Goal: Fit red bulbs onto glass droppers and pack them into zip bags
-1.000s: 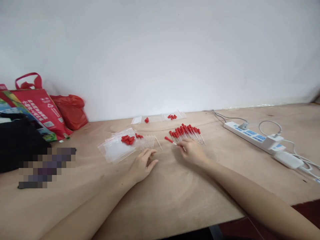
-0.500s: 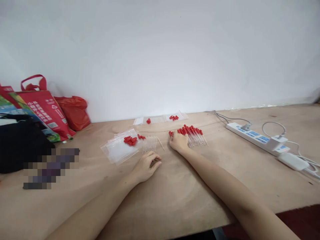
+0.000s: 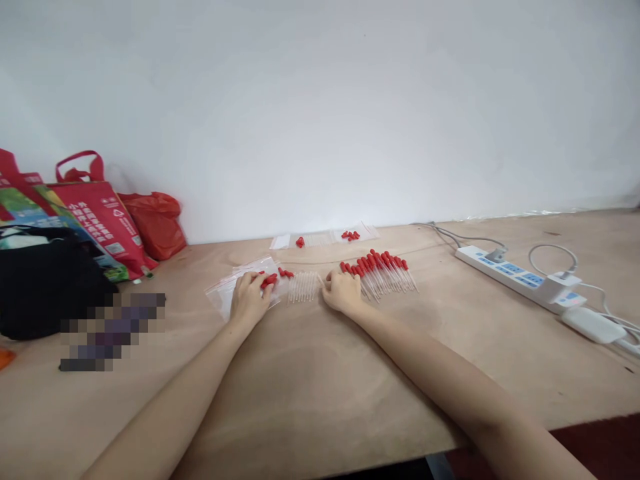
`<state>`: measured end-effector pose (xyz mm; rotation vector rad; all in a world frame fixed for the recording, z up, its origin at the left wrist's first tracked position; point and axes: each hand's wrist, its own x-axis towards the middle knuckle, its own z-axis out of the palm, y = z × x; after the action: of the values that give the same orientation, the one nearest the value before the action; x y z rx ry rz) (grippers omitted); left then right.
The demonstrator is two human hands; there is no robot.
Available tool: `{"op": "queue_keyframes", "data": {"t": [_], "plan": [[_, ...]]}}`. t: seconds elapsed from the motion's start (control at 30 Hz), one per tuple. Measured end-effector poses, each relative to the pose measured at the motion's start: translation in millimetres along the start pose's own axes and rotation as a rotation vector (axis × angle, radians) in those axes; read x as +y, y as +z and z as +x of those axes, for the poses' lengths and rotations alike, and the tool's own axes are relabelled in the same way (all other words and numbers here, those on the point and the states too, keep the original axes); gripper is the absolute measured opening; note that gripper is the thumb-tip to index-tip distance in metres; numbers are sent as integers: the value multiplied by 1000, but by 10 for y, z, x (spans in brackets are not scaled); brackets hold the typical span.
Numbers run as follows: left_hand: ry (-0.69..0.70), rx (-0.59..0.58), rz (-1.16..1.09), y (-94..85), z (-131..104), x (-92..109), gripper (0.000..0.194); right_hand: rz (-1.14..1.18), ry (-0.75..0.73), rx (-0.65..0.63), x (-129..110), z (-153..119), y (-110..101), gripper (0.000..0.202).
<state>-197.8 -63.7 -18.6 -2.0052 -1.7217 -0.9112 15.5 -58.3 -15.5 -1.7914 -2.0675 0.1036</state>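
Head view shows slim clear tubes [image 3: 394, 281] with red bulbs [image 3: 373, 260]

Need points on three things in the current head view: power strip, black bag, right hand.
Power strip [image 3: 489, 266]: head view, on its white casing.
Black bag [image 3: 53, 287]: head view, middle of its dark side.
Right hand [image 3: 343, 291]: head view, back of the hand.

Bench [image 3: 320, 400]: wood, pale brown, faint grain, mostly smooth, low sheen. Loose caps [image 3: 269, 281]: red, rubber-like or soft plastic. Thin tubes [image 3: 302, 288]: clear, glass or plastic, cannot tell. Flat bags [image 3: 223, 293]: transparent plastic film, glossy. Power strip [image 3: 495, 267]: white hard plastic, smooth. Red bag [image 3: 159, 223]: thin crinkled plastic, slight shine. Black bag [image 3: 50, 287]: matt, cloth-like. Wall [image 3: 320, 120]: white, smooth, matt.
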Motion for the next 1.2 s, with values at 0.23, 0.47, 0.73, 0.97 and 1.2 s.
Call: {"op": "queue_keyframes", "data": {"t": [0.23, 0.47, 0.73, 0.97, 1.2], "plan": [[-18, -45, 85, 143, 0, -159, 24, -76, -38, 11, -14, -48, 45, 26], [107, -60, 110, 115, 12, -107, 27, -126, -71, 68, 89, -201, 61, 31], [403, -274, 65, 187, 84, -128, 42, -74, -181, 111, 473, -542, -95, 33], [362, -248, -52, 181, 82, -72, 22, -4, -270, 183, 619, -644, -120, 28], [174, -32, -111, 79, 36, 22, 13, 63, -241, 180, 587, -623, -196, 19]]}}
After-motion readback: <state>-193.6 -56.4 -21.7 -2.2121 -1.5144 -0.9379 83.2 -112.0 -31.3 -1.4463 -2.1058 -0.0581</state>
